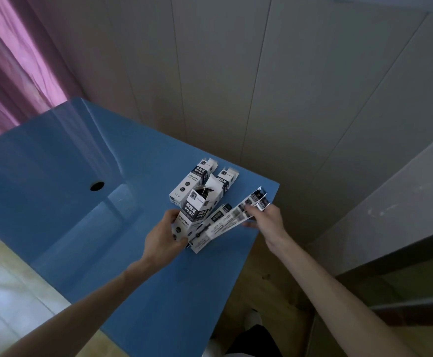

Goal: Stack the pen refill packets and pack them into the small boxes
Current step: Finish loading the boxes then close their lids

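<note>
1. Two bare forearms reach in from the bottom of the frame, one from the lower left and one from the lower right, over a blue table (56, 191) that fills the left and centre.
2. Just below the centre, the left hand (162, 239) has its fingers and thumb curled round a white and dark printed small box (192, 215). The box stands tilted, its top flaps open and something dark showing inside.
3. To the right of that, at about the same height, the right hand (268, 221) pinches a fanned bunch of long, flat pen refill packets (232, 221). Their lower ends reach down to the base of the held box, and their upper ends point toward the upper right.
4. Just behind the held box, two more small boxes (191, 182) of the same print lie on the table near its right edge, side by side, their far flaps open.
5. Left of centre, a round dark hole (97, 186) sits in the table top.
6. Behind the table, grey wall panels (236, 73) fill the upper centre and right.
7. A pink curtain (12, 60) hangs in the upper left.
</note>
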Action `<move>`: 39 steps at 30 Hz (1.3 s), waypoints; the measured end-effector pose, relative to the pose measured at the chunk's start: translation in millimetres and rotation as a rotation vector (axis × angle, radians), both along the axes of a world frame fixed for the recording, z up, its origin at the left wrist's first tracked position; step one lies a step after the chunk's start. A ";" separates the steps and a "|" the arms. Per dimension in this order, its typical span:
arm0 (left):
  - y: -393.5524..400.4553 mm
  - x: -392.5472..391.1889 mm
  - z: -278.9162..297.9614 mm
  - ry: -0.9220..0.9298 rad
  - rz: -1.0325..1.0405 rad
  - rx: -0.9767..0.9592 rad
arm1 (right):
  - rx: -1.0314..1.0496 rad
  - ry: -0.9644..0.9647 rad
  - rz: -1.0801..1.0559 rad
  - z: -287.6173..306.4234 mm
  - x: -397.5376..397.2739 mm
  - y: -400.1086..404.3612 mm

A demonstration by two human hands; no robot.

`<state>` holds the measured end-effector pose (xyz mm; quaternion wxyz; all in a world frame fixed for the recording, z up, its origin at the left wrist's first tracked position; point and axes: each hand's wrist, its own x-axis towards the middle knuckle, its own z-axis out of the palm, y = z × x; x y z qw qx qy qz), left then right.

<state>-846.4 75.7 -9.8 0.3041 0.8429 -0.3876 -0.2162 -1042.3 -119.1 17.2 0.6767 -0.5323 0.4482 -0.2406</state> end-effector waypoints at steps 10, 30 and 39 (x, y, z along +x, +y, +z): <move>0.0 -6.8 -1.7 -0.036 -0.035 0.006 | -0.257 -0.201 -0.062 87.9 12.6 -10.3; 13.4 -5.1 0.4 0.103 -0.074 -0.124 | -0.402 0.061 -0.049 83.9 23.3 -15.6; 13.6 -9.0 5.2 0.345 -0.073 -0.207 | -0.633 0.012 -0.037 88.7 15.4 -11.7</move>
